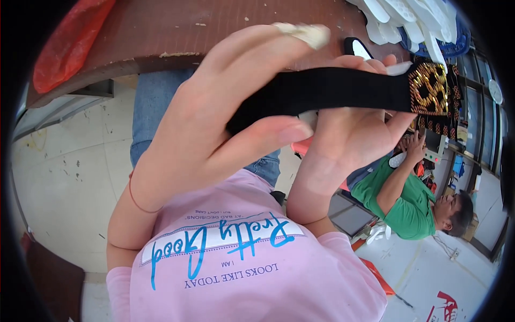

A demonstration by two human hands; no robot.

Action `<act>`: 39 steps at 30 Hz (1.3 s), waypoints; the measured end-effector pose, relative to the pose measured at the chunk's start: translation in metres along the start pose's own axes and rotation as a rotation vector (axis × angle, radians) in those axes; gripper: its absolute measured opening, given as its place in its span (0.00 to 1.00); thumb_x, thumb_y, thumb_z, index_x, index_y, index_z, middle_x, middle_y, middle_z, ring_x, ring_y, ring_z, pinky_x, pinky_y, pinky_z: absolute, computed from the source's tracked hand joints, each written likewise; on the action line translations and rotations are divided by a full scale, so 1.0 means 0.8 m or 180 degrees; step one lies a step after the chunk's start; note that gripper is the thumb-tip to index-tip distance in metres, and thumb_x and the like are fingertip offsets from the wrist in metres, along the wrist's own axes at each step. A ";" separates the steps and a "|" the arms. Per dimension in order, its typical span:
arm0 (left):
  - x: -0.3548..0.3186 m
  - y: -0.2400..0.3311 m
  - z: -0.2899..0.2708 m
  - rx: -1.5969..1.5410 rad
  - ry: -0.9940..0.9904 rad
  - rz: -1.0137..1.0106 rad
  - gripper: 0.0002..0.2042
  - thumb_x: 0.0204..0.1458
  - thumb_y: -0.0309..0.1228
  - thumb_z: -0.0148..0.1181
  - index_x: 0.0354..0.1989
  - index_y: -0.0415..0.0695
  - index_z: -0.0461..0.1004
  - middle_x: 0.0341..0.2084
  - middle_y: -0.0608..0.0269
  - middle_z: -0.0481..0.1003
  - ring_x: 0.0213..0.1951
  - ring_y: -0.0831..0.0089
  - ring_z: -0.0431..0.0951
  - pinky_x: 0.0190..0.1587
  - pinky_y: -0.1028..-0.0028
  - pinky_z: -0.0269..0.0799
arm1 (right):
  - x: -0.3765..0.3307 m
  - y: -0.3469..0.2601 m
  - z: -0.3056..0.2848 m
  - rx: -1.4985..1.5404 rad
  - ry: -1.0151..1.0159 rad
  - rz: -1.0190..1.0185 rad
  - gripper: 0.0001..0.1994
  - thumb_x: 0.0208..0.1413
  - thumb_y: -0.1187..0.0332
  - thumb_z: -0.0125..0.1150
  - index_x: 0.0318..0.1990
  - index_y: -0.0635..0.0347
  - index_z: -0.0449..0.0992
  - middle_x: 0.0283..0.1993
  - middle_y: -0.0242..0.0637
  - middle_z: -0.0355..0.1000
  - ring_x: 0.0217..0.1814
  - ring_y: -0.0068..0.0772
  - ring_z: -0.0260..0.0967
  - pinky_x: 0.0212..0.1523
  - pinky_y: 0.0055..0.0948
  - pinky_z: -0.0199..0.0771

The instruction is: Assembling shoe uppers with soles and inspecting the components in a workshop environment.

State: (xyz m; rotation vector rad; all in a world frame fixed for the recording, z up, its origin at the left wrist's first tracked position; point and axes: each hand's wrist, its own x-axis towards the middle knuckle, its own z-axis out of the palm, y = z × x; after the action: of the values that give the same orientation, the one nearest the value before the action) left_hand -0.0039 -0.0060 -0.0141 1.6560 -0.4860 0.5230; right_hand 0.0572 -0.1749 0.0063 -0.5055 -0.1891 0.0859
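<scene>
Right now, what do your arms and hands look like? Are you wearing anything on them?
Both arms are bare below short pink sleeves. The left hand has a thin red string around the wrist and a pale wrap on one fingertip. The right hand wears nothing that shows.

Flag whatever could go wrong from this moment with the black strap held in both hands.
The left hand pinches the black strap only between thumb and fingers, so it might slip. The gold beaded panel sits at the strap's far end near the right hand; pulling or rubbing there could loosen beads. The strap is held up off the brown table, so if dropped it may fall to the floor.
</scene>
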 end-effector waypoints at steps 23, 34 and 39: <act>-0.003 0.010 -0.042 0.1942 -0.0723 -0.0126 0.23 0.38 0.29 0.69 0.46 0.39 0.73 0.40 0.60 0.77 0.38 0.68 0.76 0.42 0.74 0.70 | 0.019 -0.026 0.024 -0.6331 -0.3005 -0.0740 0.22 0.30 0.77 0.61 0.42 0.61 0.76 0.37 0.39 0.75 0.26 0.35 0.68 0.30 0.26 0.67; 0.020 0.020 -0.051 0.2696 -0.0836 0.0746 0.23 0.34 0.44 0.68 0.39 0.44 0.77 0.35 0.66 0.79 0.42 0.67 0.77 0.49 0.70 0.70 | -0.010 -0.007 0.038 -0.6868 -0.2517 0.0053 0.22 0.30 0.76 0.62 0.41 0.56 0.75 0.27 0.36 0.74 0.22 0.40 0.64 0.27 0.29 0.63; 0.015 0.013 -0.048 0.2707 -0.0822 0.0762 0.20 0.37 0.45 0.65 0.35 0.44 0.77 0.32 0.67 0.79 0.41 0.68 0.78 0.51 0.69 0.70 | -0.015 -0.009 0.040 -0.6911 -0.2355 0.0319 0.21 0.31 0.75 0.62 0.40 0.56 0.75 0.27 0.36 0.73 0.22 0.40 0.64 0.26 0.29 0.63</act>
State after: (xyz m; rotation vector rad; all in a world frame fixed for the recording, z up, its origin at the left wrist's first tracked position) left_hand -0.0027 0.0307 0.0061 2.5162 -0.7144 0.7585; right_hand 0.0389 -0.1678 0.0356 -2.6536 -0.9993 0.1396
